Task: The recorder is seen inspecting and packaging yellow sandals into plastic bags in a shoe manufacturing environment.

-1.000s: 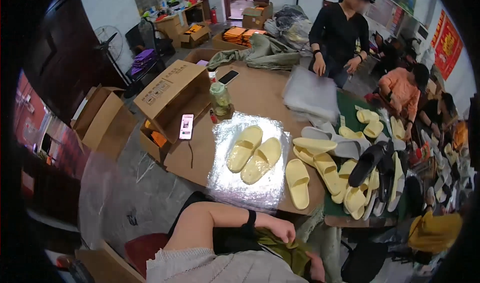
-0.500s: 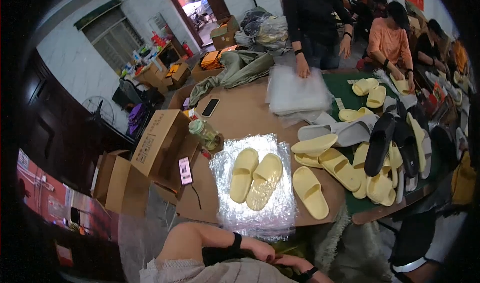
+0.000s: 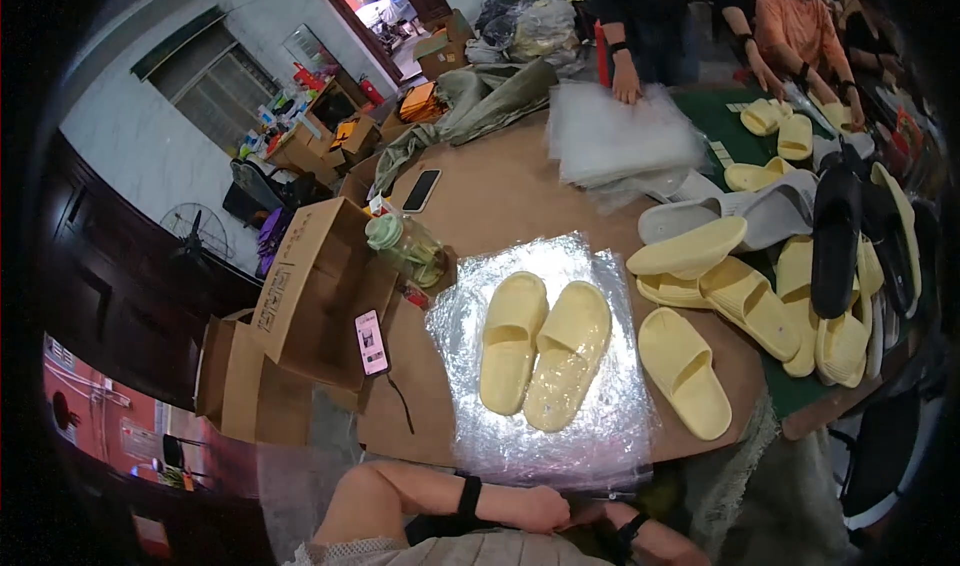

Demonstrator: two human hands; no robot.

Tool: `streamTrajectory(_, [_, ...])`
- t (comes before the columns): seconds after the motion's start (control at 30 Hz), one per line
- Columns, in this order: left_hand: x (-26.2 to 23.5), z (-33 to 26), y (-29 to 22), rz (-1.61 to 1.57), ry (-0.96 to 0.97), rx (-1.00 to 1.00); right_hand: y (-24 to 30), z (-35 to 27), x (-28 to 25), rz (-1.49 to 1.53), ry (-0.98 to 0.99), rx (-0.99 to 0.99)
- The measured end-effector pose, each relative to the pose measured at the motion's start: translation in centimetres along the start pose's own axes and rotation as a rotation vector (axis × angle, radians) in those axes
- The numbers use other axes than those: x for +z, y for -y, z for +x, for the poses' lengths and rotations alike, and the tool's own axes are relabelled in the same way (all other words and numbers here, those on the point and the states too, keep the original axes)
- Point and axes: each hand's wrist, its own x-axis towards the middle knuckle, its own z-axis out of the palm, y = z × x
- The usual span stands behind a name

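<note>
- The left hand [image 3: 540, 509] is near the lap, at the near table edge, with its fingers curled inward; whether something is inside, I cannot tell.
- The right hand [image 3: 600, 514] is just beside it, partly in shadow, and its grip also I cannot tell.
- Straight ahead of the hands, slightly to the left, lies the pale yellow pair of slide sandals: left slide [image 3: 511, 351] and right slide [image 3: 566, 366]. Their long axes run away from the person, leaning a little to the right, heels toward the hands. The left hand seems nearer.
- The left slide looks matte, with a smooth wide strap; the right slide has glossy, speckled reflections, maybe from a clear film.
- Under them is a stack of clear plastic sheets [image 3: 480, 446], wrinkled and strongly shining.
- To the right, a single yellow slide [image 3: 686, 374] rests on flat brown cardboard [image 3: 490, 196].
- To the left are a pink-screened phone [image 3: 371, 343] and a transparent bottle [image 3: 415, 256] with rounded green lid.
</note>
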Motion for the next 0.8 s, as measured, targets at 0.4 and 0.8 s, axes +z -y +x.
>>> streamTrajectory(0.4, [8.0, -15.6, 7.3, -0.723, -0.584, 0.098, 3.9, -2.9, 0.7, -0.359, -0.665, 0.055])
streamTrajectory(0.8, [35.6, -21.9, 19.1, -1.400, -0.598, -0.287, 0.1, -13.9, 3.5, -0.092, -1.479, 0.062])
